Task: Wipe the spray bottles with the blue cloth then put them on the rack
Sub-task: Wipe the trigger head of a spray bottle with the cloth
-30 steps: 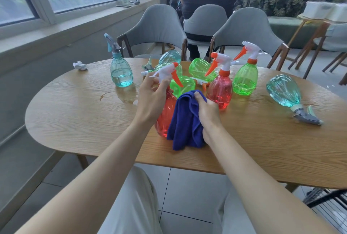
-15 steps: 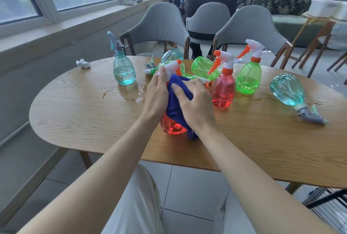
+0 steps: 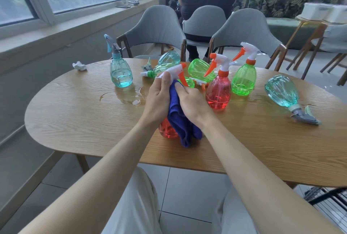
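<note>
a person's left hand [image 3: 159,100] grips the neck of a red spray bottle [image 3: 167,130], fingers curled just under its white trigger head [image 3: 173,70]. the right hand [image 3: 194,105] holds the blue cloth [image 3: 181,123], closed over it against the bottle's right flank. the bottle stands upright at the near middle of the tabletop [image 3: 75,113], its long axis vertical, pinned between the two hands. most of its body is hidden behind cloth and wrists.

the dark wire rack [image 3: 330,194] shows only at the near right corner, below the tabletop edge and well apart from the bottle. from the bottle it lies right, nearer and lower. the right hand is the closer one to it, yet that hand carries the cloth. the left hand has the bottle and would have to reach across the body, unless the bottle changes hands.

wiping looks under way. further bottles wait beyond: a second red bottle [image 3: 218,93] and a green bottle [image 3: 243,79] upright to the far right, and a teal bottle [image 3: 281,91] on its side at right.
</note>
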Tool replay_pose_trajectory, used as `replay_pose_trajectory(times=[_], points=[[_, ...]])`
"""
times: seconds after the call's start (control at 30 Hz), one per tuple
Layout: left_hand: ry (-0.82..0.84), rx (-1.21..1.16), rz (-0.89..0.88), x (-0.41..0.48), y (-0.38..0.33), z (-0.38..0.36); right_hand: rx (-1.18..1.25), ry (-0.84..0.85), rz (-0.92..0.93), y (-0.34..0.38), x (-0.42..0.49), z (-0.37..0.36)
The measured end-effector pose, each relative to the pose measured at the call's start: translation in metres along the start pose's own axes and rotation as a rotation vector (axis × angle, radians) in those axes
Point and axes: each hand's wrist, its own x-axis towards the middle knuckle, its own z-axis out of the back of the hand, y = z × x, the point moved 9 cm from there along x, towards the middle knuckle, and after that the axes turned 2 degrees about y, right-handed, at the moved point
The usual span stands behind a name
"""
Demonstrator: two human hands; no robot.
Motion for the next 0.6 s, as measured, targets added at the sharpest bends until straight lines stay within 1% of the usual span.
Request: replay_pose_trajectory(times=[0.07,0.13,0.27,0.33,0.37,0.47,0.5,0.53,0.6], points=[[-0.061,-0.031,-0.015,0.001,0.003,0.005,-0.108,-0.057,0.117,0.008,-0.003,0.000],[-0.100,-0.031,-0.029,0.001,0.004,0.006,-0.152,-0.182,0.242,0.014,-0.008,0.006],[-0.094,0.004,-0.044,0.002,0.004,0.006,-0.336,-0.425,0.418,0.023,-0.022,0.012],[-0.078,0.025,-0.036,0.004,0.004,0.006,-0.419,-0.444,0.438,0.028,-0.026,0.010],[-0.062,0.042,-0.033,0.004,0.003,0.006,-0.410,-0.408,0.396,0.026,-0.022,0.008],[0.010,0.094,-0.032,0.005,0.001,0.001,-0.186,-0.198,0.080,0.000,0.004,0.006],[0.034,0.099,-0.030,0.003,0.000,0.000,-0.143,-0.133,0.011,-0.008,0.010,0.005],[0.052,0.097,-0.033,0.003,0.000,0.000,-0.099,-0.090,-0.022,-0.013,0.014,0.004],[0.072,0.083,-0.037,0.004,0.000,0.000,0.038,-0.095,-0.064,-0.020,0.014,0.004]])
